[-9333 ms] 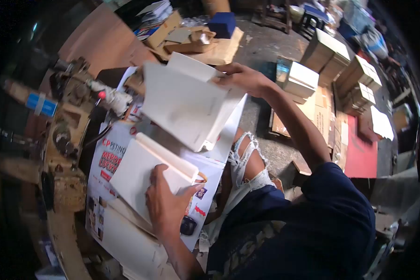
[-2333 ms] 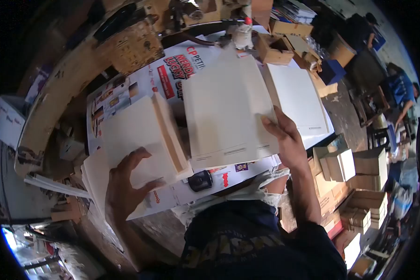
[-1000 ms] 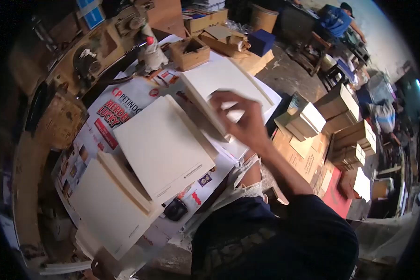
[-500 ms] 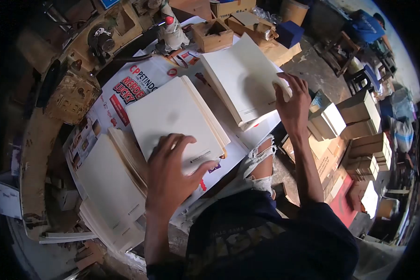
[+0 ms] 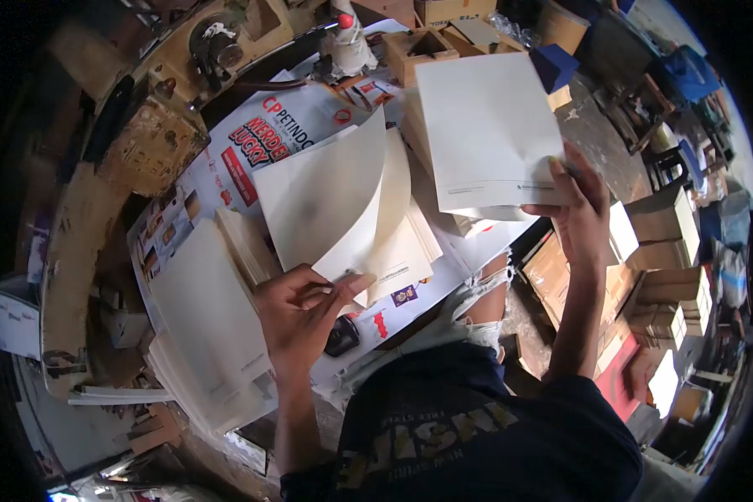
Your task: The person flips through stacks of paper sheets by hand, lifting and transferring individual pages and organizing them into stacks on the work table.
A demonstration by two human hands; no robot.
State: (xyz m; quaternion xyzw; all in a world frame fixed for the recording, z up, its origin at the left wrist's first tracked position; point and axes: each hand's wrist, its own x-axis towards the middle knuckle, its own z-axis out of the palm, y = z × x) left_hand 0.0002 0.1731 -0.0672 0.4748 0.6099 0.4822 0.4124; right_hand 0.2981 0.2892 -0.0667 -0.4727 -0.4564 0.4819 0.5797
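Observation:
Between the thumb and fingers of my left hand [image 5: 305, 314], the near edge of a cream paper sheet [image 5: 330, 197] is pinched. The sheet bends up off the middle paper stack [image 5: 408, 238], whose top has small print near its edge. My right hand [image 5: 581, 209] grips another paper sheet [image 5: 489, 125] by its lower right corner, thumb on top. That sheet is raised and partly covers the right paper stack [image 5: 418, 142]. To the left lies a further paper stack [image 5: 201, 309], fanned at its near end.
A printed banner [image 5: 268, 125] covers the table. Along the far side are a wooden box [image 5: 418, 52], a wrapped cone with a red tip [image 5: 347, 50] and a worn machine [image 5: 155, 125]. Bundled paper blocks [image 5: 665, 226] stand on the floor at right, near a person in blue [image 5: 690, 71].
My left hand has closed on a sheet of the middle stack and curled it up. My right hand has lifted a sheet from the right stack. The view has shifted slightly.

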